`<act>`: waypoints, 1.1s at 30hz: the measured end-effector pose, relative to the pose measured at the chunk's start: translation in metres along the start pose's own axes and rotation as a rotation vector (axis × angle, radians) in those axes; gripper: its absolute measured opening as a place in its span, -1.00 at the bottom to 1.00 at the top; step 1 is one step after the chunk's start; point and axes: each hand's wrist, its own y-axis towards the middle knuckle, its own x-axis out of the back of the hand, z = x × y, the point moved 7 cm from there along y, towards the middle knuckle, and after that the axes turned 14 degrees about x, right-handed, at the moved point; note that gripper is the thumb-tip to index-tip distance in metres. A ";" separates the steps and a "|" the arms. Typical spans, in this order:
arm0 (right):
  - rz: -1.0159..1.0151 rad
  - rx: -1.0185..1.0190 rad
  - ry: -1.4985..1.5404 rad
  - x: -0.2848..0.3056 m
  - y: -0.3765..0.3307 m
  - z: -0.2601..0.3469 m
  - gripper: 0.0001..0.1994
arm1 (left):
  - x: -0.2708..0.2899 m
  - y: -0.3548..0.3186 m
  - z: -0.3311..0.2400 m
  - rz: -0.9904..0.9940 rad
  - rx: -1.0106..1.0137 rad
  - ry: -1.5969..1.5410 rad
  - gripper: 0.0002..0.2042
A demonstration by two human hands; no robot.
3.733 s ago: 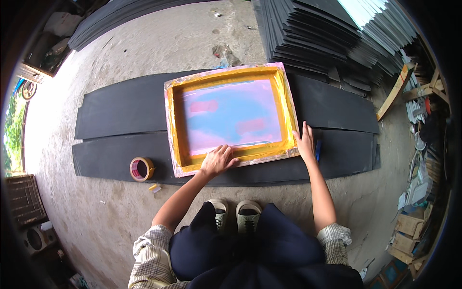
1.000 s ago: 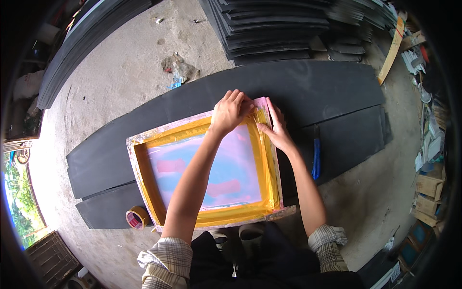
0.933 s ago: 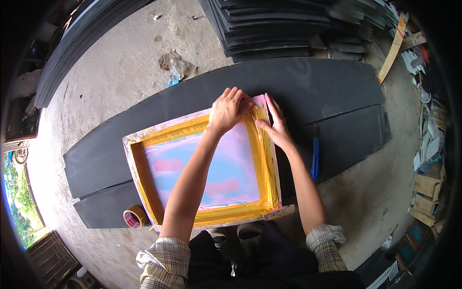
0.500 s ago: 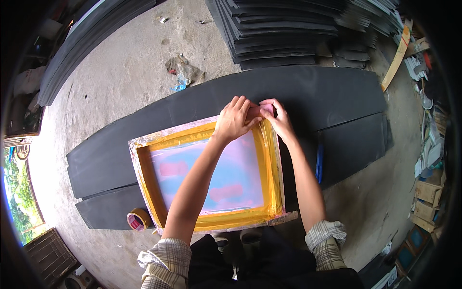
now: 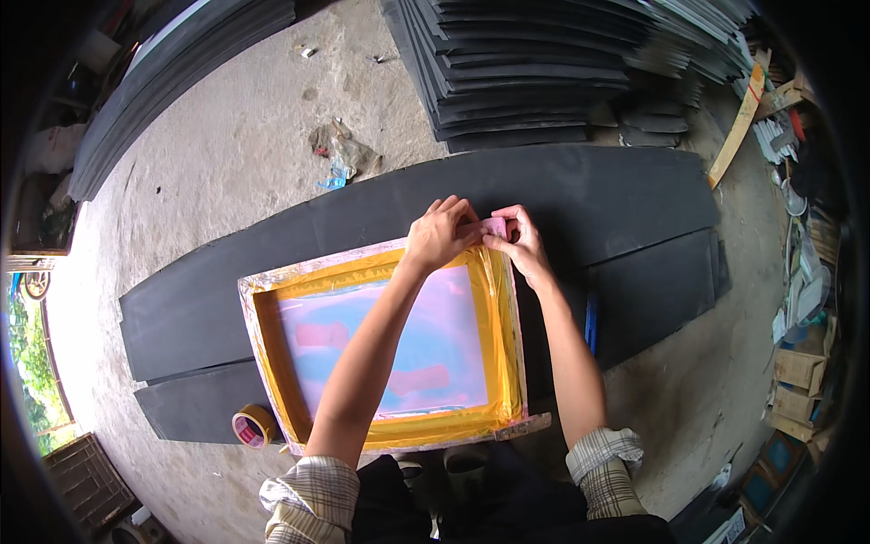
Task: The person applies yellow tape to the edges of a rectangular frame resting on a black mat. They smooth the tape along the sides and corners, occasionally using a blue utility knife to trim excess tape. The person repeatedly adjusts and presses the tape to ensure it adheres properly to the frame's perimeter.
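Note:
A screen-printing frame (image 5: 399, 439) lies on black sheets before me, its inner edges lined with yellow tape and its mesh stained pink and blue. My left hand (image 5: 437, 236) is closed at the far rail, fingers curled over it close to the far right corner. Right beside it, my right hand (image 5: 520, 247) is bent around that corner, thumb and fingers pinched on its pinkish edge. The fingertips of both hands nearly meet there, and whether they also hold a bit of tape is too small to see. A roll of yellow tape (image 5: 255, 426) stands by the frame's near left corner.
Large black sheets (image 5: 634, 181) spread under the frame over the concrete floor (image 5: 236, 154). Beyond them rises a tall stack of black sheets (image 5: 526, 72). A blue slender object (image 5: 591, 324) lies right of the frame. Crumpled plastic (image 5: 349, 156) litters the floor; boxes (image 5: 797, 367) line the right side.
The whole scene sits slightly lower and further left in view. Both hands stay at the same frame corner, with the right fingers shifted a little.

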 end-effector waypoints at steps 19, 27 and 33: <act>-0.174 -0.054 -0.188 -0.017 -0.009 0.003 -0.50 | 0.015 -0.016 0.032 0.122 0.066 0.032 -0.61; -0.122 -0.012 -0.166 -0.016 0.000 0.006 -0.72 | 0.018 -0.001 0.053 0.303 0.210 -0.121 -0.68; -0.023 0.020 -0.994 -0.047 -0.016 0.037 -0.38 | 0.056 -0.056 0.064 -0.245 -0.123 0.314 -0.63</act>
